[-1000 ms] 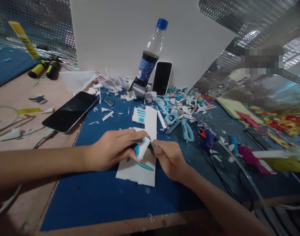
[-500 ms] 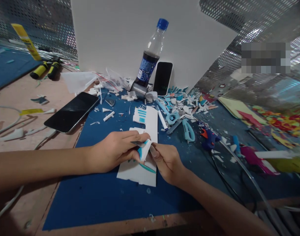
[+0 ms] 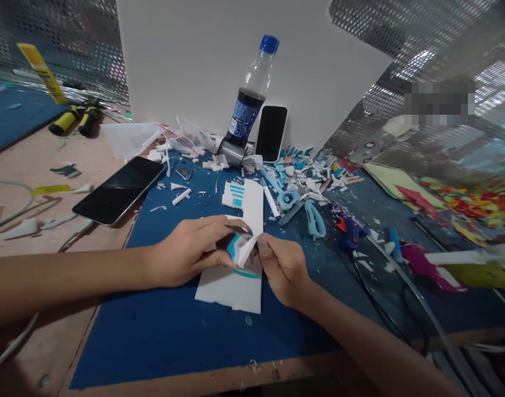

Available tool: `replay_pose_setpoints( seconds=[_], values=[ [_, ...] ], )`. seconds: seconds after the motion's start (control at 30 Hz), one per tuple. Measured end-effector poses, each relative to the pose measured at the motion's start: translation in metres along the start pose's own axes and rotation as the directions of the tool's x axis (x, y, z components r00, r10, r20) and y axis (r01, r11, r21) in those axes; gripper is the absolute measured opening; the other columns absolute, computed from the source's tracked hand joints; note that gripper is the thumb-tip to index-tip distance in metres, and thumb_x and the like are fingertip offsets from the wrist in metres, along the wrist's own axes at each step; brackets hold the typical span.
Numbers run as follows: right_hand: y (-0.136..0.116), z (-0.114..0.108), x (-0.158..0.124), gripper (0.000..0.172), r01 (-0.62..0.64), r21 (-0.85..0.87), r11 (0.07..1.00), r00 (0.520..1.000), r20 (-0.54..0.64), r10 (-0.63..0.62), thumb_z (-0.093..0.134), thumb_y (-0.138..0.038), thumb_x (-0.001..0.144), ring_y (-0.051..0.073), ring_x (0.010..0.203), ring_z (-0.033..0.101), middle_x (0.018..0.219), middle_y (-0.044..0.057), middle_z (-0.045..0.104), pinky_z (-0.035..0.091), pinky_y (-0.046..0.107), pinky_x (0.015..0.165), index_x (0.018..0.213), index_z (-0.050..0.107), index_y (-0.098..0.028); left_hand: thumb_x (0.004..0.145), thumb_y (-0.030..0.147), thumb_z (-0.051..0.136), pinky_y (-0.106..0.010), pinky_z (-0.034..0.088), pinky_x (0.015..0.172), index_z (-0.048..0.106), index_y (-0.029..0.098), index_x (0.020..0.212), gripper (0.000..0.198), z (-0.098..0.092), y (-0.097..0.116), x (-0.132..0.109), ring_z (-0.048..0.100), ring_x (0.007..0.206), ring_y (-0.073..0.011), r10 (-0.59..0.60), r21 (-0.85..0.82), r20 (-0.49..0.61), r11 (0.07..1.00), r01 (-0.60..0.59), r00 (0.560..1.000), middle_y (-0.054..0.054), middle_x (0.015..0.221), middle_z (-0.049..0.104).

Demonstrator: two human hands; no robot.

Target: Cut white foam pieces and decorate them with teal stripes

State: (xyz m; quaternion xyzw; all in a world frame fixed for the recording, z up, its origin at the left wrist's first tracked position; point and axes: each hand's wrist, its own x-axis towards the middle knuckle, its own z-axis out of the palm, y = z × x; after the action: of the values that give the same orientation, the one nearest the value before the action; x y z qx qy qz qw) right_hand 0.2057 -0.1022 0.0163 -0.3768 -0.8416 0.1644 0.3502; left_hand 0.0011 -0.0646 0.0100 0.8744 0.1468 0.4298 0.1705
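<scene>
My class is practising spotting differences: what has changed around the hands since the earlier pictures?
The white-and-blue piece in the left hand has turned slightly, its white side now looking narrower. The teal strip just below it looks flatter. No grip was visibly released or newly taken. The right hand stayed beside the piece; the bottle and white sheet stayed put.

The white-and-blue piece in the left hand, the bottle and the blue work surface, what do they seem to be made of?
White-and-blue piece: perhaps card or foam board, from its matte white face; fingers hide too much to be sure.
Bottle: probably clear, glossy plastic; dark liquid shows through it.
Blue work surface: smooth, mostly matte, maybe coated board; no weave shows.
</scene>
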Motion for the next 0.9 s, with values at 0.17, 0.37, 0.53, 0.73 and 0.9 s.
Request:
replay_pose_setpoints(
  seconds=[0.17,0.37,0.53,0.73,0.9],
  values=[
    [0.008,-0.002,-0.001,0.037,-0.237,0.117,0.964,0.958,-0.139,0.253,0.031,-0.036,0.1,0.008,0.04,0.036,0.049,-0.005,0.037,0.028,0.023,0.043,0.073,0.049,-0.019,0.098,0.041,0.038,-0.015,0.047,0.056,0.053,0.007,0.108,0.039,-0.002,-0.001,0.001,0.058,0.059,-0.0095,-0.067,0.198,-0.001,0.978,0.066,0.998,-0.003,0.07,0.06],
    [0.021,-0.007,0.001,0.037,-0.375,0.131,0.918,0.894,-0.213,0.395,0.037,-0.046,0.097,0.009,0.044,0.034,0.052,-0.006,0.033,0.027,0.023,0.045,0.088,0.059,-0.018,0.097,0.038,0.043,-0.016,0.047,0.055,0.054,0.01,0.114,0.034,-0.001,-0.004,0.0,0.057,0.06,-0.0094,-0.049,0.242,-0.03,0.969,0.055,0.998,-0.002,0.07,0.06],
    [0.017,-0.006,0.002,0.043,-0.29,0.254,0.923,0.956,0.036,0.291,0.03,-0.046,0.099,0.007,0.04,0.036,0.049,-0.006,0.036,0.029,0.022,0.043,0.083,0.057,-0.016,0.093,0.043,0.051,-0.017,0.046,0.052,0.059,0.01,0.108,0.037,-0.002,-0.003,-0.001,0.057,0.057,-0.0093,-0.162,0.19,-0.046,0.967,0.168,0.986,-0.002,0.07,0.062],
    [0.012,-0.003,0.003,0.041,-0.242,0.226,0.944,0.965,0.158,0.21,0.028,-0.043,0.1,0.006,0.038,0.032,0.047,-0.007,0.036,0.027,0.021,0.04,0.077,0.05,-0.017,0.086,0.048,0.06,-0.019,0.047,0.05,0.062,0.011,0.084,0.037,0.0,-0.005,-0.002,0.057,0.055,-0.0103,-0.246,0.014,-0.084,0.969,0.248,0.966,-0.004,0.065,0.063],
    [0.013,-0.002,0.004,0.041,-0.187,0.191,0.964,0.977,0.141,0.162,0.029,-0.04,0.101,0.006,0.038,0.033,0.049,-0.006,0.037,0.028,0.02,0.041,0.071,0.047,-0.018,0.087,0.054,0.055,-0.022,0.05,0.053,0.062,0.011,0.095,0.044,0.0,-0.008,-0.004,0.059,0.059,-0.0124,-0.264,-0.051,-0.082,0.964,0.26,0.961,-0.008,0.074,0.068]
  ],
)
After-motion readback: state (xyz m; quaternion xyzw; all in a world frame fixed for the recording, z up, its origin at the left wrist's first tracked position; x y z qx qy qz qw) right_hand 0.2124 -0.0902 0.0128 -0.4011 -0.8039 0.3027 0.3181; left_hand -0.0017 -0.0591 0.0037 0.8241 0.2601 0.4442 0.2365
